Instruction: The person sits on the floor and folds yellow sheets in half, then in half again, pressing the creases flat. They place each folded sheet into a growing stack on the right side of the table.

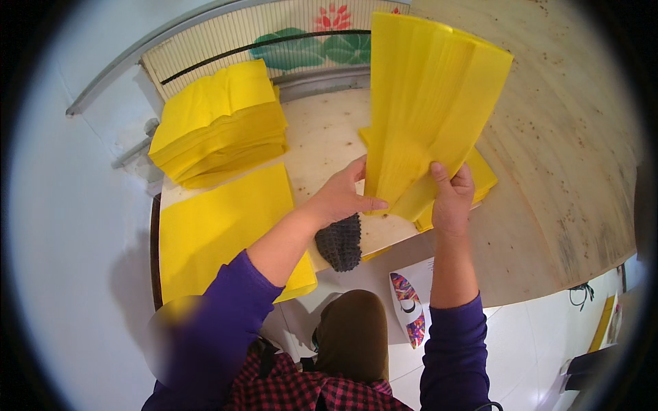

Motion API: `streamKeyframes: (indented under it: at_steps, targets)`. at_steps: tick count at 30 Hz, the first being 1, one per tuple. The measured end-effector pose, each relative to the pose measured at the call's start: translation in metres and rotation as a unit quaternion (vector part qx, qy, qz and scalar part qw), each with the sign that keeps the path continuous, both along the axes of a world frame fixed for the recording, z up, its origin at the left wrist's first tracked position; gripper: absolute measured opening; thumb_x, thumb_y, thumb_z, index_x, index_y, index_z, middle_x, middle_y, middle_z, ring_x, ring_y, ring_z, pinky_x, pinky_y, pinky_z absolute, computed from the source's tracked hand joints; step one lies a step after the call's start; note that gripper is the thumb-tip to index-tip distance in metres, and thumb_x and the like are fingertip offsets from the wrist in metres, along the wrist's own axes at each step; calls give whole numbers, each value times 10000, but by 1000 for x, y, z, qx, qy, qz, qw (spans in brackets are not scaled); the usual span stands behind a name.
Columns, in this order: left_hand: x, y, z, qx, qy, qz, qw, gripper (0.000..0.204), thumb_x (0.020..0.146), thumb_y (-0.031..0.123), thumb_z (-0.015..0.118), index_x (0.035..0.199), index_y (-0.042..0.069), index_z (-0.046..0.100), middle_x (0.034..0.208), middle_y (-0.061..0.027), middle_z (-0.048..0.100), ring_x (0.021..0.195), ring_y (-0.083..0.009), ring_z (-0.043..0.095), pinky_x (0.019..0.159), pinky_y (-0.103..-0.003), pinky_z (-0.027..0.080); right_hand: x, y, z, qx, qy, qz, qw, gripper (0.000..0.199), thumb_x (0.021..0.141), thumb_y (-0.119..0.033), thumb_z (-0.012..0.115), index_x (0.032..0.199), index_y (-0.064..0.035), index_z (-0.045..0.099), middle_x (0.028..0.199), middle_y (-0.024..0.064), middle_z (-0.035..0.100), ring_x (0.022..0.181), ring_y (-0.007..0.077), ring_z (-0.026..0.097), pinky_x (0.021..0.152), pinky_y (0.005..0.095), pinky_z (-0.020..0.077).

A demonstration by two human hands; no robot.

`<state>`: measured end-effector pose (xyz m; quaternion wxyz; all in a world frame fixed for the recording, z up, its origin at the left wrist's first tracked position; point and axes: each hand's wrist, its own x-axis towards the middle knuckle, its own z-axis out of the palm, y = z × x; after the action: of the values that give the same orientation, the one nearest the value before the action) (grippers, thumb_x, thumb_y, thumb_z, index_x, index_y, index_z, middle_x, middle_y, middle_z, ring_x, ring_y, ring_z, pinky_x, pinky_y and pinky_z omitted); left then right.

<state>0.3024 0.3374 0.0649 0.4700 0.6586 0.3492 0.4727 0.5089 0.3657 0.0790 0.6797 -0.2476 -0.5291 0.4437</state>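
Upright in front of me stands a fanned bundle of thin yellow sheets [435,96], spreading wider toward its top. My left hand [349,195] pinches its lower left corner, thumb in front and fingers behind. On its lower right edge my right hand [454,198] is closed, thumb pressed on the near face. Behind and below my right hand lies another yellow stack [483,179] on the table, partly hidden. Whether the sheets are paper or cloth I cannot tell.
At the far left of the light wooden table [322,123] sits a thick folded yellow pile [212,127]. Nearer me is a flat yellow stack [226,226]. A dark grey knitted piece [339,245] hangs over the front edge. Below stands a white patterned box [411,308].
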Motion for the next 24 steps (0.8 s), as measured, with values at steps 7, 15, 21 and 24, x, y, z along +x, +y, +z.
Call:
streamKeyframes:
  at_steps: [7, 15, 21, 24]
  targets:
    - [19, 12, -54, -138, -40, 25, 989, 478, 809, 8, 699, 1259, 17, 538, 1215, -45, 614, 1132, -142, 539, 980, -307, 419, 7, 12, -67, -110, -26, 21, 993, 232, 903, -24, 647, 1132, 5, 623, 1062, 42, 671, 916, 105, 619, 807, 255, 500]
    - [28, 18, -60, -125, -58, 81, 987, 208, 884, 75, 660, 1053, -45, 630, 969, -54, 686, 854, -106, 609, 780, -281, 497, 8, 11, -49, -132, -57, -1, 990, 233, 886, -30, 658, 1112, 17, 631, 1024, 55, 681, 889, 114, 626, 789, 261, 506]
    - [35, -2, -33, -170, -154, 89, 969, 220, 926, 96, 606, 1104, -33, 597, 981, -57, 676, 839, -125, 628, 738, -285, 507, 10, 31, 12, -211, -214, -2, 954, 292, 854, -118, 687, 1092, 42, 630, 951, 83, 686, 787, 156, 644, 708, 292, 516]
    - [42, -14, -38, -297, -205, 109, 926, 253, 950, 146, 562, 1165, 11, 560, 1053, -78, 667, 893, -172, 658, 782, -309, 545, 10, 53, 2, -256, -241, 103, 930, 308, 841, -130, 698, 1078, 55, 627, 934, 110, 684, 766, 179, 650, 685, 308, 520]
